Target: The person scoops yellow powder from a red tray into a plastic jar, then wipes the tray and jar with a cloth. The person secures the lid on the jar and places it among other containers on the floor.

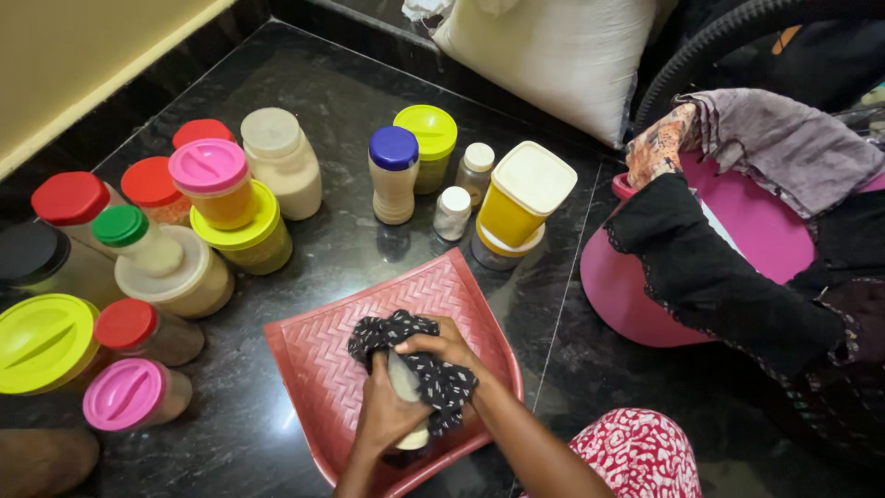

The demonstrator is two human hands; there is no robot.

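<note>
The left hand has its grip closed around a small pale jar held over the red woven tray on the dark floor. The right hand presses a black spotted cloth against the jar. Lidded jars crowd the left; a yellow container and pink tub stand beyond.
</note>
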